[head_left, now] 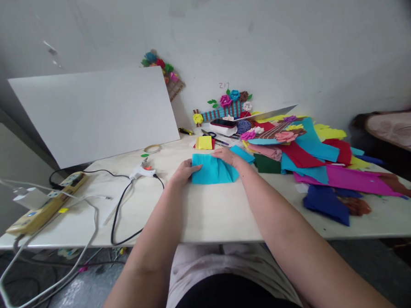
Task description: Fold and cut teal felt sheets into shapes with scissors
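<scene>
A turquoise sheet of crepe paper, folded and lightly creased, is held just at the table's middle, in front of me. My left hand grips its left edge, thumb on the near face and the other fingers partly hidden. At the upper right edge, my right hand has its fingers bent over the paper; its thumb is hard to make out. Another turquoise piece lies just right of that hand. Behind the sheet are yellow paper squares and black-handled scissors.
A white glue gun with a black cord and a power strip lie on the left. A white board leans on the wall. Coloured paper is heaped right, with a phone and yellow cutter behind.
</scene>
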{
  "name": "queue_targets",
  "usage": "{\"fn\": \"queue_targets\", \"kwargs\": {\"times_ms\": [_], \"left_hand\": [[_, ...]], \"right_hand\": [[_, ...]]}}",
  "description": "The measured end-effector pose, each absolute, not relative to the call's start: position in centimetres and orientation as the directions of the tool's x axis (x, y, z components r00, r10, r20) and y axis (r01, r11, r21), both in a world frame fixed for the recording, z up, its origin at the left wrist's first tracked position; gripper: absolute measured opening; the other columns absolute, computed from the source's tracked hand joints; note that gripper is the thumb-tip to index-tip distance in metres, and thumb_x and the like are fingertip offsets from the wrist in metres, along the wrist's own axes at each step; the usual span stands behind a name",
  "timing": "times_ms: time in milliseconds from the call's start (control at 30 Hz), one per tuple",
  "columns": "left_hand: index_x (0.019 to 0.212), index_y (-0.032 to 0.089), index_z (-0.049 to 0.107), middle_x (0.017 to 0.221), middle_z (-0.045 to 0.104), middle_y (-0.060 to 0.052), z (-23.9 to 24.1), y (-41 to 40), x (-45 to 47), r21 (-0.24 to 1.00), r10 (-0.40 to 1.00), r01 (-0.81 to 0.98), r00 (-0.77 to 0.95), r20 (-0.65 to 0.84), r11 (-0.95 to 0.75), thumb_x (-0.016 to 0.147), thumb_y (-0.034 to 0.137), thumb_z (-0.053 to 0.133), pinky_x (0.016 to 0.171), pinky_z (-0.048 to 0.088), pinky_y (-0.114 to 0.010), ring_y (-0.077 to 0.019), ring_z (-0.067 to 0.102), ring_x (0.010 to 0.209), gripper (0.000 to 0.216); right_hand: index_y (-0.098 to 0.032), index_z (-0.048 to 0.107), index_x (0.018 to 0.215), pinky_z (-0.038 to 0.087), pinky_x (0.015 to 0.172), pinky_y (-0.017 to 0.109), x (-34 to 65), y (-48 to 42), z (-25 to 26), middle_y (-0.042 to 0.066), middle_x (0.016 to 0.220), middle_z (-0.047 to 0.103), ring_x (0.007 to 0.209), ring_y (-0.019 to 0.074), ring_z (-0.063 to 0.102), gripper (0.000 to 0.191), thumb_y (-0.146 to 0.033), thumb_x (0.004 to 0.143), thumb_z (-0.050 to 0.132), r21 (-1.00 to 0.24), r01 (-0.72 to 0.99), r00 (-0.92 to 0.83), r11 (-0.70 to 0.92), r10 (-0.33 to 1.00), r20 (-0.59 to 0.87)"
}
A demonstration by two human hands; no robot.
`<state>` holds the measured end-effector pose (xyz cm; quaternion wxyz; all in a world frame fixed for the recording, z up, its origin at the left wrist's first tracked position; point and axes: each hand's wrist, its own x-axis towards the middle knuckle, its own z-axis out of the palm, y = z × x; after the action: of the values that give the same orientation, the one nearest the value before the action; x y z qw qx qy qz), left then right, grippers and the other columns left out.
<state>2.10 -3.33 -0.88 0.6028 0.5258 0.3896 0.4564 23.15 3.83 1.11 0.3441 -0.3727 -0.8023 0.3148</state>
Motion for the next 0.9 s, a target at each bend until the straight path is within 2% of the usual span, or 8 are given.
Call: {"fn": "queue_targets", "kwargs": {"times_ms": [133, 233, 400, 533, 633, 767, 900], "left_hand": [[0.104, 0.014, 0.067, 0.103, 0.072, -0.013, -1.1, -3.1, 1.9, 0.993, 0.962, -0.114, 0.274, -0.004, 0.037, 0.049, 0.036, 0.089, 0.086, 0.052, -0.042, -0.0294, 0.067, 0.094, 0.063], [0.103, 0.015, 0.068, 0.100, 0.072, -0.012, -1.1, -3.1, 1.9, 0.995, 0.967, -0.094, 0.255, -0.019, 0.044, 0.045, 0.037, 0.090, 0.083, 0.053, -0.042, -0.0300, 0.067, 0.093, 0.065], [0.097, 0.015, 0.069, 0.097, 0.073, -0.012, -1.0, -3.0, 2.0, 0.995, 0.969, -0.082, 0.244, -0.035, 0.057, 0.043, 0.037, 0.091, 0.082, 0.053, -0.042, -0.0302, 0.068, 0.090, 0.063], [0.092, 0.014, 0.069, 0.095, 0.073, -0.012, -1.1, -3.0, 1.9, 0.994, 0.966, -0.082, 0.255, -0.048, 0.071, 0.043, 0.038, 0.090, 0.083, 0.053, -0.043, -0.0301, 0.068, 0.090, 0.058], [0.093, 0.014, 0.070, 0.095, 0.073, -0.012, -1.1, -3.1, 1.9, 0.993, 0.960, -0.088, 0.274, -0.053, 0.080, 0.046, 0.038, 0.090, 0.084, 0.052, -0.043, -0.0293, 0.068, 0.090, 0.057], [0.096, 0.015, 0.069, 0.095, 0.073, -0.011, -1.0, -3.1, 1.9, 0.992, 0.957, -0.089, 0.282, -0.064, 0.092, 0.047, 0.038, 0.090, 0.083, 0.053, -0.042, -0.0292, 0.068, 0.091, 0.058], [0.100, 0.015, 0.068, 0.098, 0.073, -0.012, -0.9, -3.2, 1.9, 0.991, 0.955, -0.092, 0.289, -0.065, 0.095, 0.048, 0.037, 0.090, 0.083, 0.054, -0.042, -0.0293, 0.069, 0.092, 0.061]], "right_hand": [[-0.020, 0.049, 0.052, 0.038, 0.067, 0.030, 23.4, 3.3, 1.4, -0.002, 0.056, 0.052, 0.063, 0.0156, 0.047, 0.027, -0.035, 0.072, 0.057, -0.755, 0.406, -0.468, 0.515, 0.827, 0.312], [-0.020, 0.043, 0.051, 0.033, 0.062, 0.028, 23.3, 2.8, 1.6, -0.004, 0.053, 0.042, 0.060, 0.0137, 0.039, 0.027, -0.034, 0.070, 0.057, -0.771, 0.400, -0.454, 0.496, 0.838, 0.304], [-0.020, 0.053, 0.060, 0.038, 0.069, 0.032, 23.2, 2.3, 1.7, 0.000, 0.063, 0.052, 0.067, 0.0170, 0.045, 0.023, -0.039, 0.070, 0.056, -0.822, 0.329, -0.443, 0.464, 0.845, 0.300], [-0.022, 0.050, 0.057, 0.041, 0.085, 0.039, 23.3, 2.5, 1.8, 0.004, 0.071, 0.060, 0.078, 0.0227, 0.052, 0.026, -0.042, 0.072, 0.058, -0.814, 0.271, -0.477, 0.514, 0.806, 0.350], [-0.023, 0.047, 0.055, 0.040, 0.090, 0.039, 23.4, 2.8, 1.9, 0.004, 0.070, 0.060, 0.081, 0.0236, 0.053, 0.024, -0.037, 0.071, 0.057, -0.814, 0.295, -0.478, 0.501, 0.815, 0.328], [-0.023, 0.040, 0.050, 0.042, 0.084, 0.036, 23.7, 3.0, 1.9, 0.000, 0.062, 0.052, 0.073, 0.0207, 0.051, 0.022, -0.026, 0.068, 0.053, -0.821, 0.349, -0.444, 0.451, 0.851, 0.279], [-0.022, 0.037, 0.048, 0.041, 0.073, 0.032, 24.1, 2.6, 1.9, 0.000, 0.059, 0.046, 0.067, 0.0184, 0.046, 0.022, -0.022, 0.066, 0.049, -0.808, 0.354, -0.464, 0.472, 0.838, 0.287]]}}
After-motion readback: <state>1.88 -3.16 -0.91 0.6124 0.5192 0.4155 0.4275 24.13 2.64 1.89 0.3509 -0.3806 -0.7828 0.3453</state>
